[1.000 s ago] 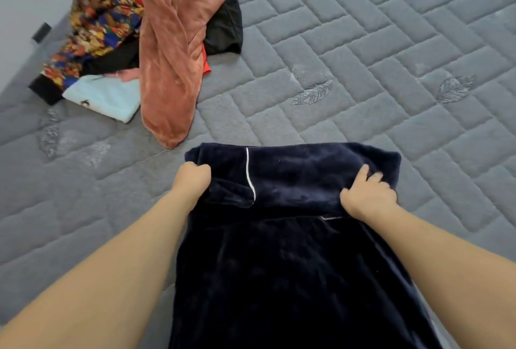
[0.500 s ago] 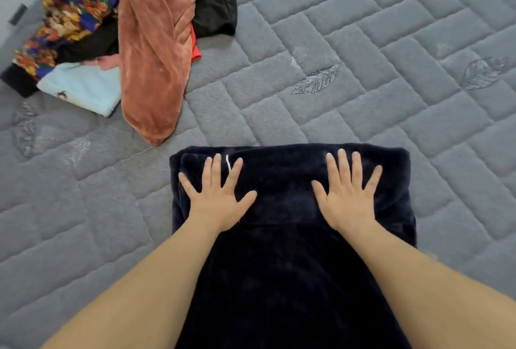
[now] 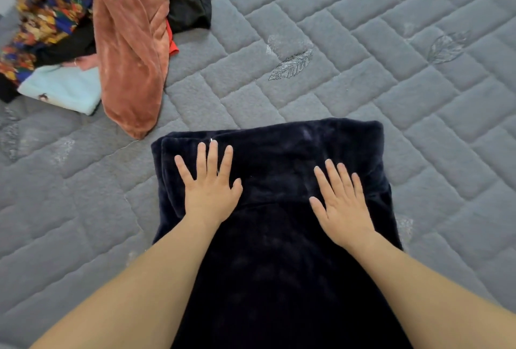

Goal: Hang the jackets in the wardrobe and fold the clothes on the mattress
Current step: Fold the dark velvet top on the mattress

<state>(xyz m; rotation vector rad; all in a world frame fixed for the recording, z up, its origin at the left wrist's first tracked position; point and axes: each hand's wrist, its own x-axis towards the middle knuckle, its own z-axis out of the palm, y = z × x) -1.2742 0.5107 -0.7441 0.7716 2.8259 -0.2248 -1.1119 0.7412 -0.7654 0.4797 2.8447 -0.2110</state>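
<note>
A dark navy plush garment (image 3: 279, 251) lies on the grey quilted mattress (image 3: 363, 75), its far end folded back over itself. My left hand (image 3: 210, 186) lies flat on the left of that fold, fingers spread and straight. My right hand (image 3: 342, 203) presses flat on the right side of the fold, a little nearer to me. Neither hand grips the cloth. A thin white piping shows just past my left fingertips.
A heap of clothes sits at the far left: a rust-coloured plush garment (image 3: 131, 47), a multicoloured patterned piece (image 3: 47, 8), a black item (image 3: 190, 5), a red one and a pale blue folded piece (image 3: 61, 89). Bare mattress stretches to the right.
One second ago both hands gripped the folded edge of the navy garment; they have let go and now lie flat on it. My right hand has slid slightly toward me.
</note>
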